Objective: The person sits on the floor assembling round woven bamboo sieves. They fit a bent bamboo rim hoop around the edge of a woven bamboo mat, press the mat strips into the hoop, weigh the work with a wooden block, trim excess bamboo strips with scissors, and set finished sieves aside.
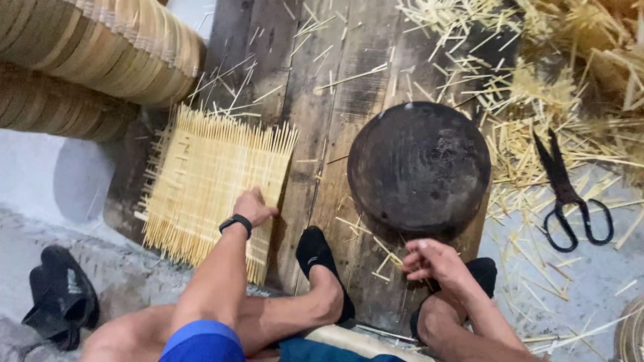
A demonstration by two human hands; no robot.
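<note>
Nearby, round dark board [418, 167], scissors [570, 198]

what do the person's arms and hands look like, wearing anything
Both arms are bare to the hands, no gloves or long sleeves. The left hand has a black band at the wrist, like a watch or tracker. The right hand wears nothing visible. A blue short sleeve edge shows at the left upper arm.

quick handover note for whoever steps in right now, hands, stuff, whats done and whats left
Left hand: fingers pressed on the woven mat, gripping nothing that shows.
Right hand: fingers pinched on thin strips by the round block.
Things: mat flat on the plank; scissors lie untouched to the right; loose strips piled top right.
Done: mat centre woven.
Left: strip ends stick out untrimmed on all edges.
</note>
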